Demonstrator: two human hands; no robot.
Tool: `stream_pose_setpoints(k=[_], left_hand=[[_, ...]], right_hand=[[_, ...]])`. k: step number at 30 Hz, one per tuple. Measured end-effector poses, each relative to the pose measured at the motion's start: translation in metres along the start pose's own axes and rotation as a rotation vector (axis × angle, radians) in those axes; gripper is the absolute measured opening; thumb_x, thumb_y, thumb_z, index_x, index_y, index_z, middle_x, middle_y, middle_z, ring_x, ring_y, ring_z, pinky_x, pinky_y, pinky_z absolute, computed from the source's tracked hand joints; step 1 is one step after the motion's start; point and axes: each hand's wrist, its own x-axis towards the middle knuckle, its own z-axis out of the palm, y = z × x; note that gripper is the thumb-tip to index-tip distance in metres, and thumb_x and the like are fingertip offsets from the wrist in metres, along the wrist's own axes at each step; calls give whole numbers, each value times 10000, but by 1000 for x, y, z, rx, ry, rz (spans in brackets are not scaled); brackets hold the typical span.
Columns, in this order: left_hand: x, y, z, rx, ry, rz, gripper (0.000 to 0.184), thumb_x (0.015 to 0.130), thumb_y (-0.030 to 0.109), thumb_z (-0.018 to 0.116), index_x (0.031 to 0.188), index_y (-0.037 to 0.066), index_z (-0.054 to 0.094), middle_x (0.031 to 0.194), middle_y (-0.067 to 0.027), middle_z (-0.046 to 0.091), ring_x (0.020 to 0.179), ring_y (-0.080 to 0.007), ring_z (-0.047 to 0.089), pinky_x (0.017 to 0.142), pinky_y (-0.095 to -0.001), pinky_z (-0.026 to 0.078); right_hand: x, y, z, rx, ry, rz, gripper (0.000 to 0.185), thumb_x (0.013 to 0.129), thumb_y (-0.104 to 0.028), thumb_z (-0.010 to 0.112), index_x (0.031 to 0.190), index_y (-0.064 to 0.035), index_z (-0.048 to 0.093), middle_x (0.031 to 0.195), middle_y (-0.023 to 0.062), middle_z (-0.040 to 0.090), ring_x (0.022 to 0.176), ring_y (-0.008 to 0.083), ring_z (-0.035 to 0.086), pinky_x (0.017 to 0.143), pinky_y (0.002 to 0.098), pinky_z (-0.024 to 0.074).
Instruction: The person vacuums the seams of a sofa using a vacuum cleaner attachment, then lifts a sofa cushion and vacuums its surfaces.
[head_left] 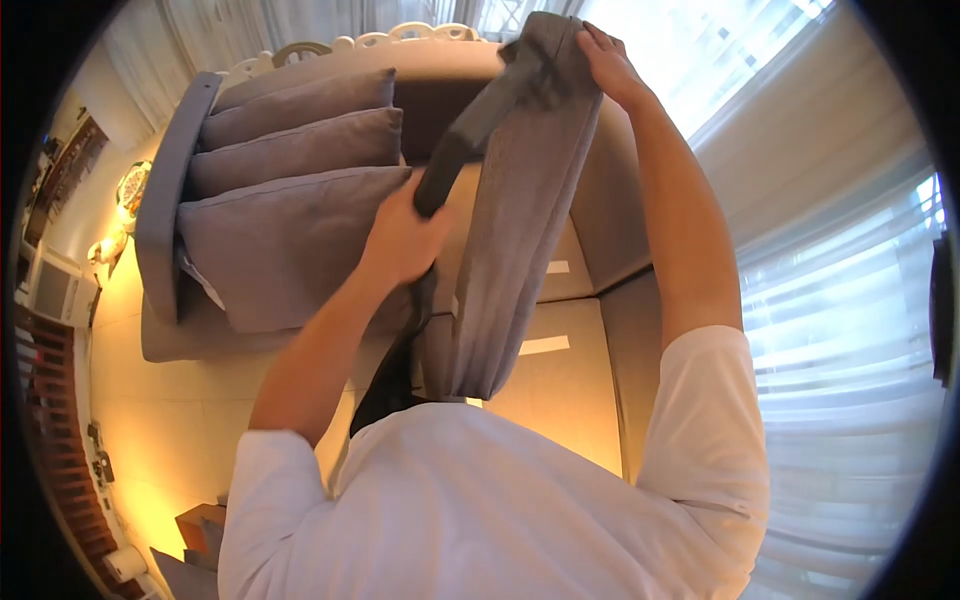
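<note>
My left hand (408, 238) is wrapped round the dark handle of what looks like a vacuum cleaner wand (455, 150). Its head, smeared by motion, is against the upper part of a grey seat cushion (525, 220). That cushion stands on its narrow edge, leaning slightly, in front of me. At its top end my right hand (612, 68) grips the corner, with the fingers over the edge. A dark hose-like part runs down from below my left hand toward my body, where my shirt hides the rest.
Several grey cushions (290, 240) lean in a row on the sofa's left side, beside a grey armrest (170, 210). The bare sofa base (575, 390) has white strips on it. Sheer curtains (850, 370) hang at the right. Pale floor (160, 400) lies at the left.
</note>
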Motion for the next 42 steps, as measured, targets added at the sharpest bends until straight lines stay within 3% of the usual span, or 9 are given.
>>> stream_pose_setpoints(k=[10,11,14,16,18,34,36,39,42], left_hand=[[-172,-70,-36,325,-134,-360,362,824,259,726,1096,35,643,873,-209,700,803,-394,683,738,-439,530],[-172,-79,-36,304,-124,-315,339,823,243,725,1074,26,650,833,-197,694,760,-361,677,715,-426,525],[-171,-81,-46,324,-89,-249,333,821,248,742,1053,22,664,814,-187,696,737,-337,683,698,-417,526],[-171,-86,-49,365,-68,-252,350,820,270,760,1055,26,670,836,-191,705,757,-346,694,705,-421,531],[-171,-101,-52,322,-14,-114,382,817,328,773,1067,57,671,896,-196,709,827,-384,691,738,-437,542],[-115,-87,-33,87,178,-135,389,848,353,761,977,2,655,737,-135,666,676,-217,650,649,-358,499],[-110,-100,-37,-23,51,-308,407,848,357,761,996,-9,663,735,-114,663,662,-193,613,643,-352,487],[-110,-98,-43,-102,-10,-363,414,850,357,760,1009,-14,666,748,-101,662,676,-195,588,658,-354,481],[-110,-86,-41,-92,-45,-381,406,853,352,758,1002,-15,667,749,-91,669,677,-183,594,662,-359,486]], right_hand=[[-7,-42,-12,-650,218,-120,528,932,-454,631,1257,-38,630,1220,266,611,1183,450,558,991,489,467],[24,-1,-8,-807,259,-359,879,839,-677,656,1328,45,546,1276,273,587,1296,371,521,1033,435,455],[24,-16,-16,-435,53,-226,879,792,-697,702,1229,56,579,1205,284,628,1171,404,603,958,458,497],[18,-26,-13,-534,29,-115,878,858,-725,583,1258,57,563,1273,293,600,1219,407,576,1019,460,465],[30,-10,-3,-534,151,-124,998,727,-791,681,1175,95,577,1183,268,649,1129,411,634,947,477,507],[-31,-52,16,-871,423,184,843,881,-692,552,1277,53,541,1264,276,583,1225,439,550,1011,579,434],[-40,-41,17,-1041,497,-154,726,903,-595,592,1339,-16,543,1353,243,548,1303,458,469,1084,599,343],[-69,-57,25,-715,137,-615,683,885,-544,655,1393,-102,541,1455,202,500,1418,419,373,1177,609,219],[-122,-76,64,-486,-456,-722,897,754,-691,703,1457,-170,504,1443,185,521,1447,406,341,1200,629,148]])
